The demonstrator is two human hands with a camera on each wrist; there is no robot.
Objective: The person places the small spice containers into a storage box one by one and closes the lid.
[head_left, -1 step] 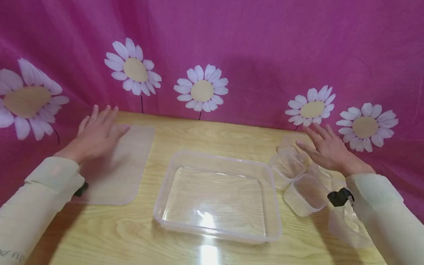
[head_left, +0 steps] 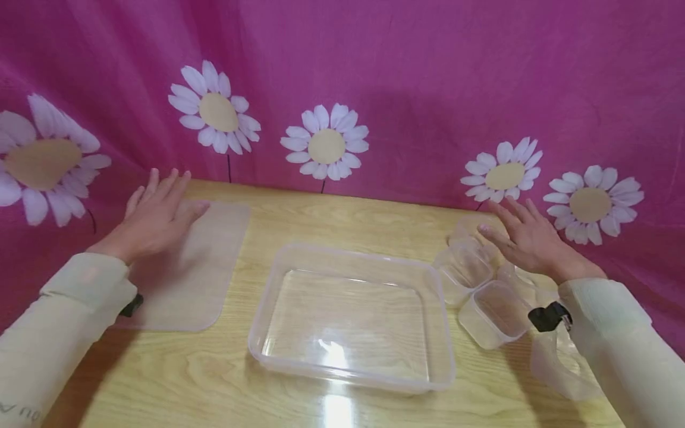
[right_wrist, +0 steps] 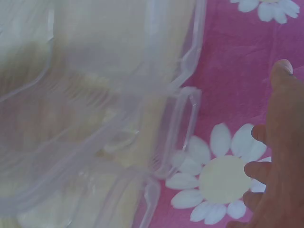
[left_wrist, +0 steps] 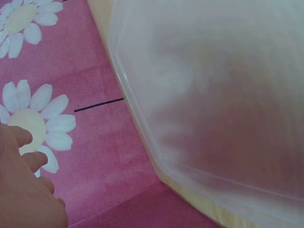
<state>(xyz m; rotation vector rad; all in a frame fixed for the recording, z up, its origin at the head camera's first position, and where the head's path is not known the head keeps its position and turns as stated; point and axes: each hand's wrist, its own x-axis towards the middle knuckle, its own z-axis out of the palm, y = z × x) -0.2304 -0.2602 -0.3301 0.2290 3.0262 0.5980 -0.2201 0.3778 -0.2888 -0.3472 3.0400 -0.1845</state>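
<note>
Staying as before, left grip (head_left: 152, 223) and right grip (head_left: 535, 244) hover spread and empty near the lid (head_left: 216, 273) and small containers (head_left: 481, 326).

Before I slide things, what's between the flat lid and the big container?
The head view shows only bare tabletop between the flat lid and big container.

A pale wood-grained counter (head_left: 342, 217) carries a large, clear, rectangular plastic container (head_left: 364, 315); left of that container lies a flat, frosted, rectangular plastic lid (head_left: 214, 267), right of it several small, clear plastic tubs (head_left: 492, 321).
</note>
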